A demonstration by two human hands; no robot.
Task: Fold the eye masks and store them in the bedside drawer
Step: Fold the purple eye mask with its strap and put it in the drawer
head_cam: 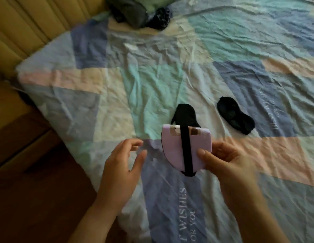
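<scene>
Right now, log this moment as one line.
right hand: holds folded lilac eye mask | left hand: open, empty | two black eye masks on bed, unstored

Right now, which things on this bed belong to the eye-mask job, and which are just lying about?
Part of the job:
- lilac eye mask, folded, pinched in the right hand
- black eye mask just behind it
- black eye mask, flat, to the right
- left hand, open, holding nothing

Lying about:
- pile of dark clothes near the headboard
- patchwork sheet

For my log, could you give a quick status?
Right hand grips folded lilac mask; left hand open. Two black masks on bed. Nothing obstructing.
</scene>
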